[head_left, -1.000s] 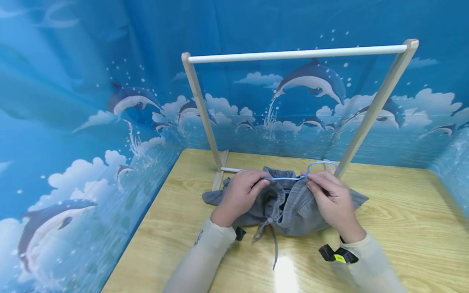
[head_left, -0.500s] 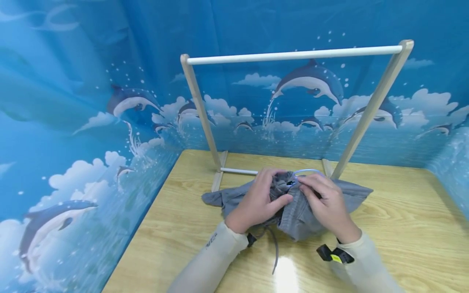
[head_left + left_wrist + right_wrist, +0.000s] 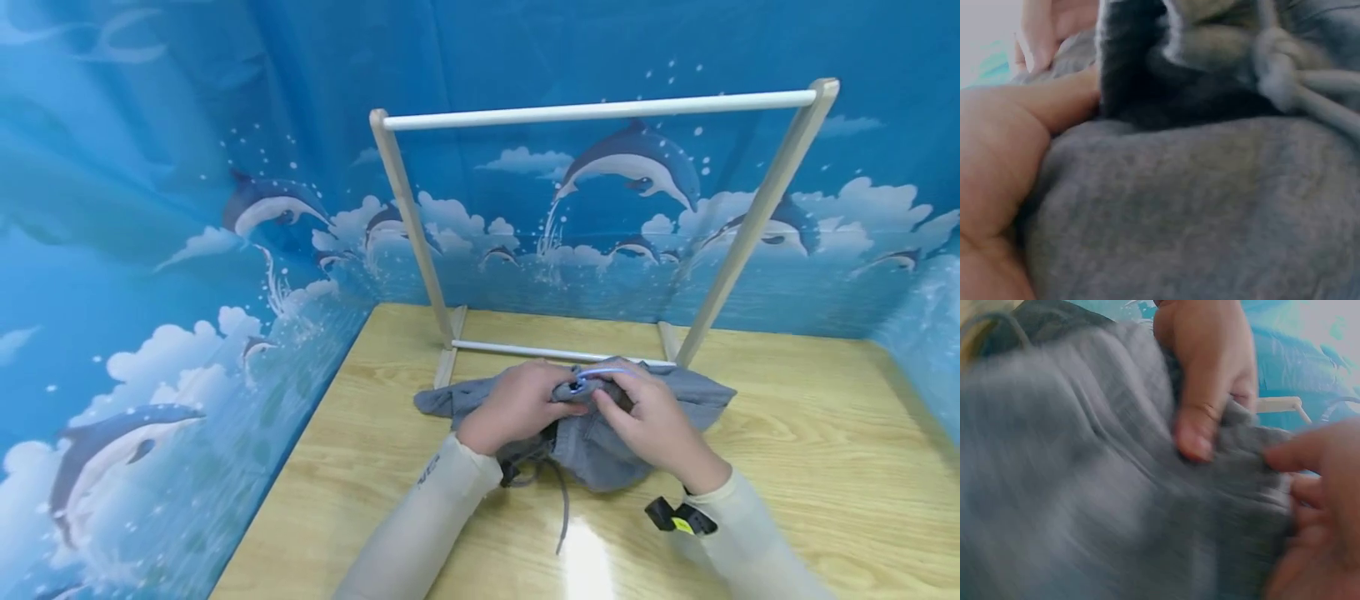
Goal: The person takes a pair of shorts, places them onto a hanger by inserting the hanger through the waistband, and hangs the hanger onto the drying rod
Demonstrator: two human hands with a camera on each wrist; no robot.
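Grey pants (image 3: 596,457) with a drawstring (image 3: 564,508) lie bunched on the table. My left hand (image 3: 517,406) grips the waistband, its thumb on the near side. Close beside it, my right hand (image 3: 660,427) pinches the gathered waistband. The blue hook of a hanger (image 3: 609,370) pokes out of the waist opening by the right fingers; the rest of the hanger is hidden inside the cloth. In the right wrist view both hands hold the grey cloth (image 3: 1085,487) between fingers and thumbs. The left wrist view shows the drawstring knot (image 3: 1279,72) beside a dark fold.
Just behind the pants stands a wooden rack (image 3: 405,196) with a white top rail (image 3: 600,111) and a thin lower rod (image 3: 517,348). A blue dolphin-print backdrop (image 3: 300,100) rises behind and to the left of the wooden table (image 3: 825,450).
My left hand has moved right along the waistband to meet the right hand, which shifted slightly left. The waist opening is now gathered around the hanger hook, which sits lower and further left.
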